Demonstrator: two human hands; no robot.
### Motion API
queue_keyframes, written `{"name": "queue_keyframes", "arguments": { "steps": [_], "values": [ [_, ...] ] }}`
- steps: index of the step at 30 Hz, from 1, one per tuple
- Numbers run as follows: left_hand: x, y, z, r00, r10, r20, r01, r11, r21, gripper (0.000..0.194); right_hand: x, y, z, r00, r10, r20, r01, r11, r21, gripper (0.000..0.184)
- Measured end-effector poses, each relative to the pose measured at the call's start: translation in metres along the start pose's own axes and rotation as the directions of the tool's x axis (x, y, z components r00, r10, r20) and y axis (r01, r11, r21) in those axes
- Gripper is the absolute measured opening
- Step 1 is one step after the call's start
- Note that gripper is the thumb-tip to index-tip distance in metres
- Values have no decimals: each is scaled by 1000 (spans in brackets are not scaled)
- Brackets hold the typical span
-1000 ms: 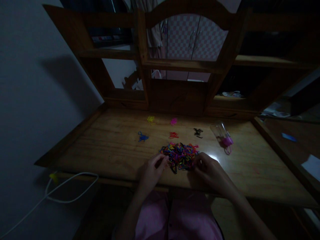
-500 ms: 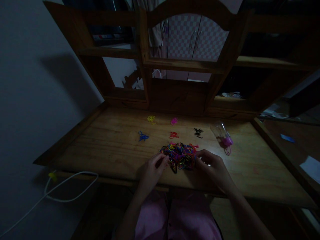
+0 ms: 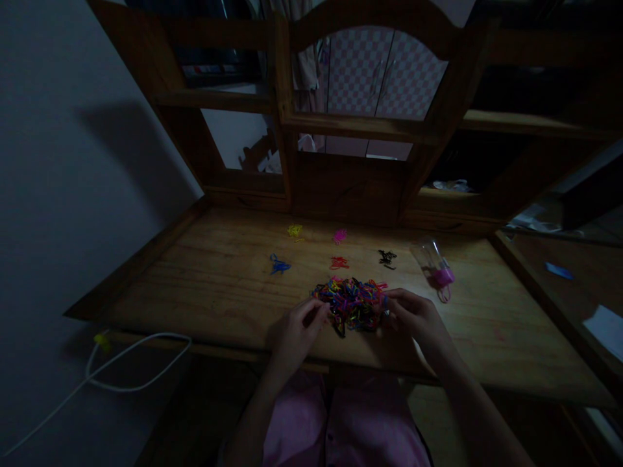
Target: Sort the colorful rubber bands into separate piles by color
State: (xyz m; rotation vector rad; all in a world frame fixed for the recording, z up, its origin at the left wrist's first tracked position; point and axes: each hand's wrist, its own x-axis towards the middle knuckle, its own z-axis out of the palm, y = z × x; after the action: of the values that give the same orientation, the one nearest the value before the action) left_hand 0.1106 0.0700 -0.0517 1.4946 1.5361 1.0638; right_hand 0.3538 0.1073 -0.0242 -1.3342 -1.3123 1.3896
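A heap of mixed-colour small rubber bands point(image 3: 353, 301) lies on the wooden table near its front edge. At its left side is my left hand point(image 3: 302, 324), thumb and forefinger brought together against the bands; what sits between the tips is too small to make out. My right hand point(image 3: 419, 321) is at the heap's right side, its fingers pinched around what looks like a blue rubber band point(image 3: 385, 301). Behind the heap are small sorted piles: blue bands point(image 3: 279, 264), red bands point(image 3: 339, 263), black bands point(image 3: 387, 258), yellow bands point(image 3: 294, 231) and pink bands point(image 3: 339, 236).
A clear plastic bottle with a pink cap point(image 3: 442, 275) lies on its side at the right of the table point(image 3: 204, 279). A wooden shelf unit point(image 3: 350, 126) rises along the back. A white cable point(image 3: 141, 389) loops at the lower left.
My right hand has shifted slightly up at the heap's right edge, and a bit of blue now shows at its fingertips. My left hand has hardly moved.
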Motion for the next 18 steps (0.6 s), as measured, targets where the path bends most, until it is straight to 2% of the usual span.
{"name": "queue_keyframes", "arguments": {
  "steps": [12,18],
  "values": [
    [1,3,-1,1000,-1,9,1,1000,-1,29,4,2,2,998,-61,-30,57,993,-105,22],
    [1,2,0,1000,-12,9,12,1000,-16,30,4,2,2,988,-150,-30,132,934,-332,18]
  ]
}}
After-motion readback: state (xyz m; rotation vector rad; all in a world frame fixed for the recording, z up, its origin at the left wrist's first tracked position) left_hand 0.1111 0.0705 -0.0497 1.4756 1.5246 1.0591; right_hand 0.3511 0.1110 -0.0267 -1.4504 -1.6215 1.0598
